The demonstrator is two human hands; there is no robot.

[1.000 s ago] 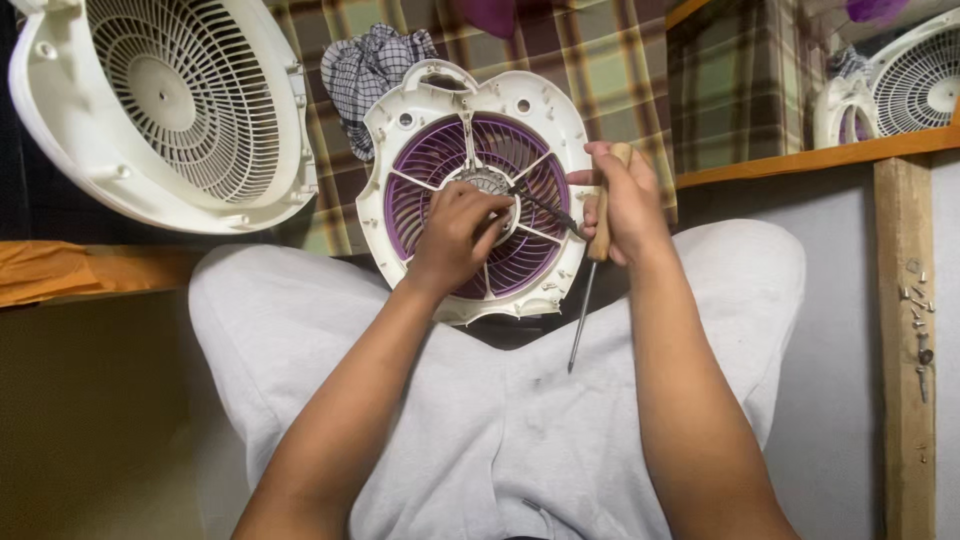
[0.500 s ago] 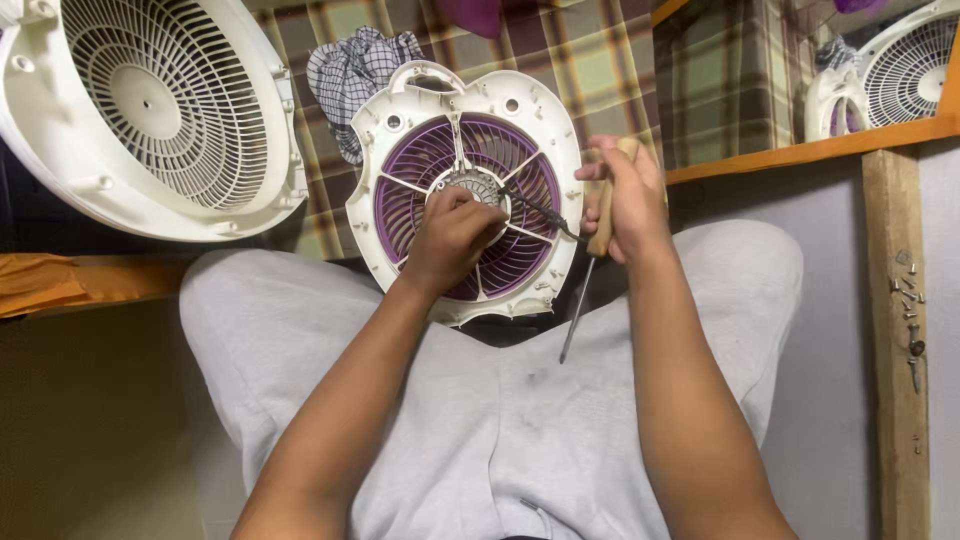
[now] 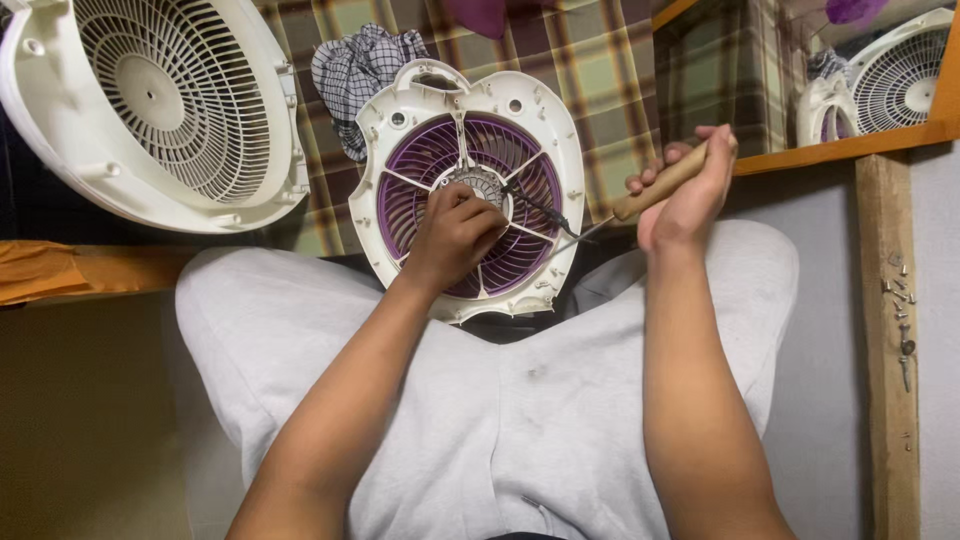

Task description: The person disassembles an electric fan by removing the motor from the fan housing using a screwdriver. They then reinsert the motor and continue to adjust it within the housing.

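1. Fan housing (image 3: pixel 470 190), white with a purple grille, is propped against the knees at the centre, on grey-trousered legs (image 3: pixel 500 420).
2. At far left, a detached white fan grille (image 3: pixel 150 100) is seen leaning; a checked cloth (image 3: pixel 355 65) is bunched between it and the housing.
3. The left hand (image 3: pixel 455 235) is laid over the housing's hub, fingers curled tight on it, part of the grille being covered.
4. A screwdriver (image 3: pixel 640 200) with a wooden handle is gripped in the clenched right hand (image 3: pixel 685 195), just right of the housing.
5. Loose screws (image 3: pixel 900 300) are scattered on a wooden post at far right, below another fan (image 3: pixel 890 75).
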